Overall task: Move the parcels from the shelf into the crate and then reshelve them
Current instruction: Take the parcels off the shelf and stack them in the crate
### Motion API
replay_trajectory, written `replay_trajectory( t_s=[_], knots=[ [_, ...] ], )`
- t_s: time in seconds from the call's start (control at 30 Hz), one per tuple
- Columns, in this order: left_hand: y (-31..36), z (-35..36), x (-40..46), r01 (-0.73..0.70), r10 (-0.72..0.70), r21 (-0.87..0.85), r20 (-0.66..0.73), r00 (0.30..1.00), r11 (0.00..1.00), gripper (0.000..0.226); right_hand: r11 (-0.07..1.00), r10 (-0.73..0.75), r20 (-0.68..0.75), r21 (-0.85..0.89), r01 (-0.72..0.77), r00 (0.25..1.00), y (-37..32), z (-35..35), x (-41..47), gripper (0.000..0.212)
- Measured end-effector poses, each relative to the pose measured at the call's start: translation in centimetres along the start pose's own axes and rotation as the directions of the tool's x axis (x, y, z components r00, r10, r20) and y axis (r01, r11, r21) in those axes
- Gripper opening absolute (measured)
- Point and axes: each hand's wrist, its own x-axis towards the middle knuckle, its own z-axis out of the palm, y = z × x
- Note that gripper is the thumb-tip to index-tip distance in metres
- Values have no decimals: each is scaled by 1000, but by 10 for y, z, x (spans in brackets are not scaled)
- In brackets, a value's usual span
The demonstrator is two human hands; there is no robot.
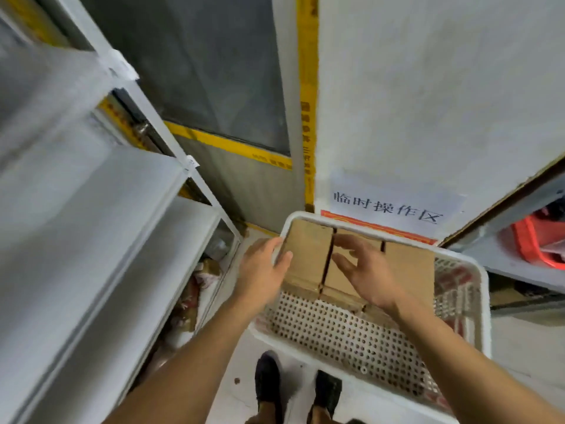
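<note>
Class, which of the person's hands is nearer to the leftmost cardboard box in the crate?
Left. The left hand is at the left edge of the leftmost box; the right hand hovers over the middle box.
</note>
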Motion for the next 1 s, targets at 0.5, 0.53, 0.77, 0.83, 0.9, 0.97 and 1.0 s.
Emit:
replay_trajectory(
  t_s=[0.5,0.53,0.77,0.83,0.9,0.97,1.0],
  knots=[
    [-153,-327,-163,193,-159,-28,-688,708,981,45,804,-590,223,68,591,776,-382,150,16,41],
    [-164,-346,-170,192,-152,-26,-719,678,981,45,782,-618,221,83,617,754,-405,162,12,41],
    [-223,-453,-177,190,-133,-27,-810,571,981,49,680,-725,229,93,727,649,-533,230,8,44],
    [-230,-477,-163,169,-121,-28,-810,574,985,52,675,-730,221,84,733,647,-561,241,17,45],
    [-234,-497,-144,155,-123,-38,-800,587,987,53,664,-740,198,71,744,642,-582,249,32,51],
    [-236,-514,-125,144,-127,-49,-792,597,988,53,649,-754,165,42,760,635,-601,253,51,56],
    [-237,-522,-116,140,-130,-55,-786,604,989,57,642,-761,148,30,766,632,-610,254,61,58]
  ],
)
